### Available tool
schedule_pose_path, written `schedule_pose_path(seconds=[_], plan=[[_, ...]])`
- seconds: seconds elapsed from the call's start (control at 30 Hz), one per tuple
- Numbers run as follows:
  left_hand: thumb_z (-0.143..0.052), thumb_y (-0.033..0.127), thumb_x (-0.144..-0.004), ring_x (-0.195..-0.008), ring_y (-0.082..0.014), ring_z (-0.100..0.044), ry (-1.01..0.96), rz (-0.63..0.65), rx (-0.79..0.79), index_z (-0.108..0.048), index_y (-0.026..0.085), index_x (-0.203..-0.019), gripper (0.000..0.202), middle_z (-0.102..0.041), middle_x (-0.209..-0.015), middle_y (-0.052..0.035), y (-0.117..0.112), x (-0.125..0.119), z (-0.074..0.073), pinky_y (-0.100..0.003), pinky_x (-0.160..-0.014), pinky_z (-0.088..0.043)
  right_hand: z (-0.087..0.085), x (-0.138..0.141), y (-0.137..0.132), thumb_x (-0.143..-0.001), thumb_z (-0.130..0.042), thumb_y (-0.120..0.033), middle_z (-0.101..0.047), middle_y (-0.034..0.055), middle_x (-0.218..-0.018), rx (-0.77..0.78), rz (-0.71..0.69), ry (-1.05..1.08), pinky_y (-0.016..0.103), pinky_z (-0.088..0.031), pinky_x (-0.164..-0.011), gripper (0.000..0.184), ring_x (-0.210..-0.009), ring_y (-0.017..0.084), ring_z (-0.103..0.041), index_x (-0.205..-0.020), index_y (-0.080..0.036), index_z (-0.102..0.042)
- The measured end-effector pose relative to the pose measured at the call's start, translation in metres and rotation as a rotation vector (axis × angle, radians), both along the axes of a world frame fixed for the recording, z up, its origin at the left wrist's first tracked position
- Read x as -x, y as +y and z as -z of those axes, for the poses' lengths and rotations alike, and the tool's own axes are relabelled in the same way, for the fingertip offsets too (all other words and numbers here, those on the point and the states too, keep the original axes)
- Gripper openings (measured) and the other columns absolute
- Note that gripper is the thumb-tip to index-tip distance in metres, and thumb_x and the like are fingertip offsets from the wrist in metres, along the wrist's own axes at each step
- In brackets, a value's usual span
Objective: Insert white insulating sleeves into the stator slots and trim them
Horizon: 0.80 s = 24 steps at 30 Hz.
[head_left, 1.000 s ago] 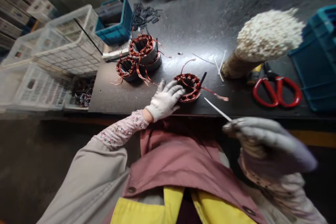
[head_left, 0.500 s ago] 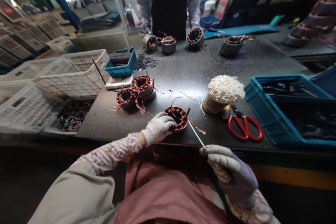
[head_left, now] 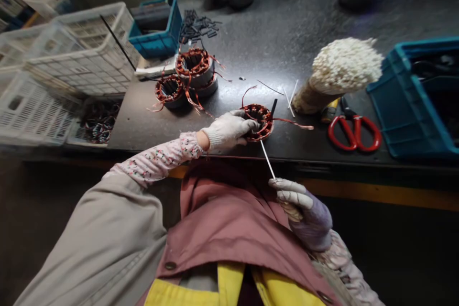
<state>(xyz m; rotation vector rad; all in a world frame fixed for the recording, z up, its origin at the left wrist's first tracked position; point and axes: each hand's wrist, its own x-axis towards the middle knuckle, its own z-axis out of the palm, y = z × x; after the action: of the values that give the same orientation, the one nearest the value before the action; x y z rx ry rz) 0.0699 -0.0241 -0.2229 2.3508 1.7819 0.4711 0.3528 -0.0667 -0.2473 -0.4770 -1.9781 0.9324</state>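
Sitting near the front edge of the bench (head_left: 150,126), the copper-wound ring (head_left: 268,126) could tip off, I judge, if the left grip (head_left: 229,130) shoves toward it; its loose leads (head_left: 296,123), trailing rightward, could snag a glove. That grip lies over the ring's left side; I cannot tell whether it clasps. The right grip (head_left: 299,208) pinches one white stick (head_left: 267,160), which could bend if forced against the winding; its tip is at the near rim, contact unclear. Around the grips: one bench; two blue bins (head_left: 409,124), one beyond each; one stick bundle (head_left: 346,64) beyond the right; three more wound rings (head_left: 204,76) beyond the left; one pair of scissors (head_left: 357,131) right of the ring; two loose sticks (head_left: 289,103) beside the bundle.
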Motion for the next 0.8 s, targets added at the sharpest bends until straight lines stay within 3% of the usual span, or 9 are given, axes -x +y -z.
schedule_pose_path(seconds=[0.13, 0.27, 0.4, 0.47, 0.6, 0.7, 0.8], plan=[[-0.075, 0.032, -0.075, -0.113, -0.0264, -0.061, 0.151, 0.13, 0.129, -0.063, 0.02, -0.121, 0.049, -0.07, -0.116, -0.0077, 0.005, -0.002, -0.007, -0.042, -0.109, -0.04, 0.006, 0.004, -0.002, -0.086, -0.058, -0.006, -0.073, 0.0073, -0.107, -0.023, -0.019, -0.002, 0.03, -0.062, -0.078, 0.024, -0.1, 0.019, -0.071, -0.103, -0.023, -0.063], [-0.068, 0.034, -0.083, -0.109, -0.024, -0.064, 0.2, 0.078, 0.166, -0.058, 0.016, -0.128, 0.05, -0.071, -0.111, -0.0107, 0.001, -0.011, -0.015, -0.044, -0.113, -0.035, 0.015, 0.008, 0.002, -0.085, -0.058, -0.004, -0.073, 0.0088, -0.105, -0.076, -0.028, -0.005, 0.029, -0.061, -0.078, 0.025, -0.099, 0.018, -0.071, -0.102, -0.021, -0.062], [-0.067, 0.03, -0.084, -0.122, -0.0264, -0.058, 0.119, -0.009, 0.158, -0.056, 0.017, -0.131, 0.049, -0.065, -0.127, -0.0123, -0.006, -0.02, -0.015, -0.051, -0.118, -0.027, 0.021, 0.021, 0.012, -0.087, -0.057, -0.007, -0.073, 0.0078, -0.104, -0.163, -0.008, -0.024, 0.026, -0.061, -0.076, 0.022, -0.097, 0.015, -0.071, -0.102, -0.022, -0.061], [-0.066, 0.029, -0.085, -0.125, -0.0273, -0.056, 0.044, -0.064, 0.147, -0.054, 0.017, -0.134, 0.052, -0.062, -0.132, -0.0115, -0.01, -0.024, -0.011, -0.052, -0.119, -0.026, 0.026, 0.037, 0.021, -0.087, -0.059, -0.009, -0.074, 0.0068, -0.103, -0.185, 0.04, -0.004, 0.024, -0.061, -0.075, 0.02, -0.095, 0.014, -0.072, -0.101, -0.023, -0.061], [-0.062, 0.028, -0.088, -0.128, -0.0227, -0.055, -0.152, -0.231, 0.059, -0.041, 0.014, -0.144, 0.061, -0.072, -0.118, -0.0075, -0.022, -0.031, 0.005, -0.044, -0.122, -0.025, 0.033, 0.072, 0.039, -0.088, -0.061, -0.015, -0.074, 0.006, -0.098, -0.092, 0.177, 0.121, 0.029, -0.061, -0.079, 0.01, -0.092, 0.015, -0.072, -0.095, -0.022, -0.064], [-0.059, 0.029, -0.091, -0.119, -0.0184, -0.062, -0.25, -0.291, -0.073, -0.052, 0.018, -0.134, 0.045, -0.074, -0.113, -0.0053, -0.029, -0.034, 0.022, -0.042, -0.122, -0.025, 0.032, 0.081, 0.044, -0.089, -0.061, -0.02, -0.075, 0.0045, -0.093, 0.063, 0.208, 0.116, 0.03, -0.061, -0.079, 0.009, -0.087, 0.016, -0.072, -0.096, -0.021, -0.067], [-0.059, 0.032, -0.092, -0.108, -0.0165, -0.068, -0.273, -0.234, -0.187, -0.068, 0.024, -0.111, 0.022, -0.075, -0.109, -0.0032, -0.029, -0.033, 0.032, -0.044, -0.118, -0.029, 0.024, 0.074, 0.04, -0.087, -0.063, -0.02, -0.073, 0.0047, -0.093, 0.128, 0.252, 0.116, 0.031, -0.06, -0.079, 0.007, -0.085, 0.015, -0.071, -0.092, -0.021, -0.067]])
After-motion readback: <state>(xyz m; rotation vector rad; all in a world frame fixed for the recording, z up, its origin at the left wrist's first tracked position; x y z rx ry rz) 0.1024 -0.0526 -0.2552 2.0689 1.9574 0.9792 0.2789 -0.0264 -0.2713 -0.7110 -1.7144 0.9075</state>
